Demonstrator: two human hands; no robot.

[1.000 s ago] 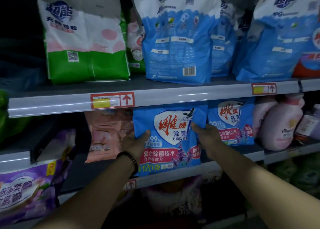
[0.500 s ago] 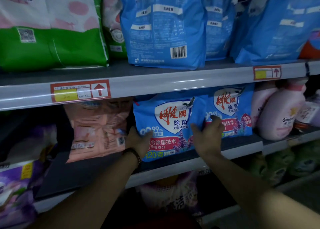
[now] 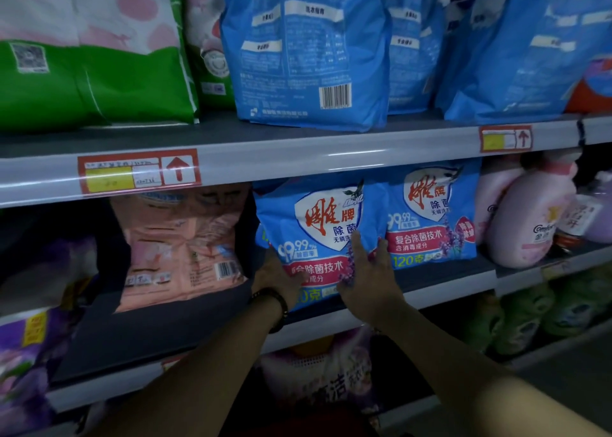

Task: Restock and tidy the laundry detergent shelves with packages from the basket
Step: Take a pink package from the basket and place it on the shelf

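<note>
the blue detergent bag (image 3: 318,224) stood on the middle shelf (image 3: 149,337), right hand (image 3: 367,277) flat and spread on its front, left hand (image 3: 278,281) at its lower-left edge (grip unclear), so pushing evenly till flush with the matching bag (image 3: 430,224) seemed wisest.

I am in a shop. Above my left hand (image 3: 276,279) a price tag (image 3: 139,175) sits on the shelf edge (image 3: 298,161), and detergent bags (image 3: 308,49) stand in rows.

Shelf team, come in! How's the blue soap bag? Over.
Left hand grips blue detergent bag at lower corner; right hand flat on its front. Bag standing on middle shelf, between pink bag and matching blue bag. Nothing blocking.
</note>
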